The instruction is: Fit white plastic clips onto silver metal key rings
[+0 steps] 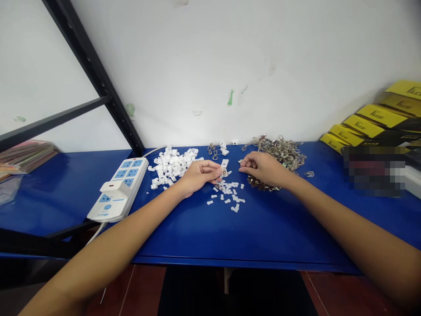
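Note:
My left hand (201,176) is closed, its thumb and fingers pinching a small white plastic piece (225,163) with a bit of metal showing on it. To the right, my right hand (265,168) has its fingertips pressed together; a tiny pale thing may be between them, too small to name. White plastic pieces (174,164) lie heaped just beyond and left of my left hand. Small white cut-outs (227,189) are scattered below the two hands. Behind my right hand is a tangled pile of metal rings and chains (289,153), with brownish shiny discs (259,183) under the hand.
A white power strip (113,188) with a plugged-in adapter (115,189) lies at the left, beside a black metal frame (95,70). Yellow and black boxes (365,127) are stacked at the right. A white wall (204,66) rises behind the blue table (237,237).

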`<act>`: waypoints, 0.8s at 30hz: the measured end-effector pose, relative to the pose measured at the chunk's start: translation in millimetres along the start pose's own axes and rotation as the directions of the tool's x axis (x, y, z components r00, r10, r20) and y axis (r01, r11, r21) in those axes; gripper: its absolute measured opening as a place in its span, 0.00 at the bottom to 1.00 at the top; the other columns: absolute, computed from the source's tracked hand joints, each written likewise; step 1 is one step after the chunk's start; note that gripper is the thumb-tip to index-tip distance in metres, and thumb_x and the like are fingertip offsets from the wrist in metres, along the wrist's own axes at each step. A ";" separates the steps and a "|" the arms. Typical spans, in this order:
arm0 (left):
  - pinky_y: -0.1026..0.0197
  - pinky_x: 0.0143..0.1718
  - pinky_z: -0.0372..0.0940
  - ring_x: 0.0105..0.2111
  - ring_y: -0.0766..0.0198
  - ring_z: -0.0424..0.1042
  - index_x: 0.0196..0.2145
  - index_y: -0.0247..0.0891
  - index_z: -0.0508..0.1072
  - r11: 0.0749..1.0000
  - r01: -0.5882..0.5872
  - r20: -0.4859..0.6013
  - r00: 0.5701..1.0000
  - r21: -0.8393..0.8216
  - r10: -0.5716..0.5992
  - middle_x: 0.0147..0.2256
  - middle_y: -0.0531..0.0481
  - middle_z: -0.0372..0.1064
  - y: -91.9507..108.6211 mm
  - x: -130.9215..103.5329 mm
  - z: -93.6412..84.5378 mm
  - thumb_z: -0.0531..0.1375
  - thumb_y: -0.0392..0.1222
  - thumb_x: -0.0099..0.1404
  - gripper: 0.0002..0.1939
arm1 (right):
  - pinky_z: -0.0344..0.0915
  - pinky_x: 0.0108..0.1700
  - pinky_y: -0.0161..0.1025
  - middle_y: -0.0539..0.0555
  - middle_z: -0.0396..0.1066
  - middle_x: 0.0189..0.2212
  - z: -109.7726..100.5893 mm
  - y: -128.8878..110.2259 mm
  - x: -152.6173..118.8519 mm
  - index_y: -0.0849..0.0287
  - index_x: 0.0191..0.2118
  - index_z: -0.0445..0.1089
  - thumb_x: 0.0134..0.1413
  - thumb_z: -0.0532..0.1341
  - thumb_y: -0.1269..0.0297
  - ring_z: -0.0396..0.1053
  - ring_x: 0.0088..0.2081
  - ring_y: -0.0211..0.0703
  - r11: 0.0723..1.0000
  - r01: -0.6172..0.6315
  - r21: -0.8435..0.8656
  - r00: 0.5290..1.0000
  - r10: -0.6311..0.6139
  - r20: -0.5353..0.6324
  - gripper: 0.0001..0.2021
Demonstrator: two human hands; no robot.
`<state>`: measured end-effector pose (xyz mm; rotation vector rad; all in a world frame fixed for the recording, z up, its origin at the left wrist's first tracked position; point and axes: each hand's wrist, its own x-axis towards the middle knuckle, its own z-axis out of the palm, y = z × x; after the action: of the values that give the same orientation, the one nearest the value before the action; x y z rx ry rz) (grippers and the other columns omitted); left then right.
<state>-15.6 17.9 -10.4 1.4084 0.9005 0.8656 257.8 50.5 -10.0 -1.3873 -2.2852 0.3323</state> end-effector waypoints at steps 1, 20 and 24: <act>0.56 0.41 0.73 0.37 0.60 0.79 0.46 0.35 0.80 1.000 0.003 -0.009 1.000 -0.007 -0.003 0.39 0.42 0.81 -0.7 0.4 -0.3 0.72 0.49 0.61 0.19 | 0.64 0.35 0.43 0.56 0.76 0.33 -0.7 -1.4 -0.3 0.56 0.34 0.74 0.59 0.65 0.55 0.72 0.33 0.47 1.000 -0.003 0.009 1.000 0.003 0.013 0.10; 0.59 0.41 0.72 0.36 0.62 0.77 0.48 0.39 0.84 0.998 -0.068 0.031 0.997 0.018 0.068 0.35 0.45 0.80 2.9 -2.9 3.1 0.70 0.52 0.64 0.19 | 0.64 0.38 0.45 0.55 0.70 0.33 14.4 -67.4 -15.8 0.54 0.39 0.71 0.70 0.58 0.63 0.67 0.37 0.47 0.910 0.403 0.101 0.858 -0.336 -0.389 0.07; 0.59 0.41 0.72 0.37 0.61 0.79 0.47 0.40 0.84 0.998 -0.059 0.037 0.998 -0.014 0.059 0.35 0.44 0.81 4.2 -3.5 3.3 0.70 0.52 0.64 0.18 | 0.64 0.37 0.44 0.55 0.69 0.32 15.3 -68.5 -16.6 0.55 0.39 0.73 0.69 0.59 0.62 0.67 0.35 0.46 0.906 0.402 0.131 0.866 -0.330 -0.376 0.07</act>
<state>-13.9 13.3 -6.3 1.4412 0.8268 0.8848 203.7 4.2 1.5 -0.8053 -2.0902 0.1750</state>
